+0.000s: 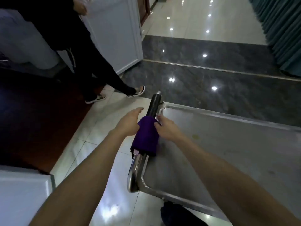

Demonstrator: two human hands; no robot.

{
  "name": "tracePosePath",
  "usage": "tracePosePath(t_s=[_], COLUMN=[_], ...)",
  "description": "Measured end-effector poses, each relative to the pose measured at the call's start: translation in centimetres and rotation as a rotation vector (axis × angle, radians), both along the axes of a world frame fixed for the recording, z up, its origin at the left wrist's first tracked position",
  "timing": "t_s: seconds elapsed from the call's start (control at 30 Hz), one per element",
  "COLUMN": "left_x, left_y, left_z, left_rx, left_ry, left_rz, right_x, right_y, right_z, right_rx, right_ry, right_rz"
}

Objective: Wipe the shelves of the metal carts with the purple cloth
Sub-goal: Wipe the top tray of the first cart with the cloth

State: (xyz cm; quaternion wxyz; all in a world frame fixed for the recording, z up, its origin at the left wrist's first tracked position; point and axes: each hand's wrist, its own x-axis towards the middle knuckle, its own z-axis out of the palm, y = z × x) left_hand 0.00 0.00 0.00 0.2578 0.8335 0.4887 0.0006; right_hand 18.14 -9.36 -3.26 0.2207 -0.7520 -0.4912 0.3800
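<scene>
L hand [128, 123] grip apart, R hand [167, 128] pinches purple cloth [145, 137] on cart handle [154, 103]; legs [97, 75] front-left.

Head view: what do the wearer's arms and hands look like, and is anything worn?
The left hand and right hand are ungloved, with no ring, watch or bracelet visible. Both arms are bare to the frame edge; no sleeves show.

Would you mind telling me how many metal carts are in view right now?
1. The metal cart stands at lower right, its top shelf facing the camera, with the purple cloth draped over its handle. Further carts may lie outside the frame.
</scene>
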Motion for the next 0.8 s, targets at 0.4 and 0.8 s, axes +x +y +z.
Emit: tracePosePath(t_s=[0.4, 0.8], left_x=[-3.2, -6.3], left_y=[2.0, -8.5], left_z=[-0.6, 6.8], left_rx=[0.048, -0.133], left_ry=[0.081, -0.553], left_rz=[-0.086, -0.193], right_x=[1.0, -2.6], right_y=[-2.0, -18.6], right_z=[1.2, 5.1], right_rx=[0.141, 0.391], right_ry=[0.0, -0.027], right_rz=[-0.03, -0.473])
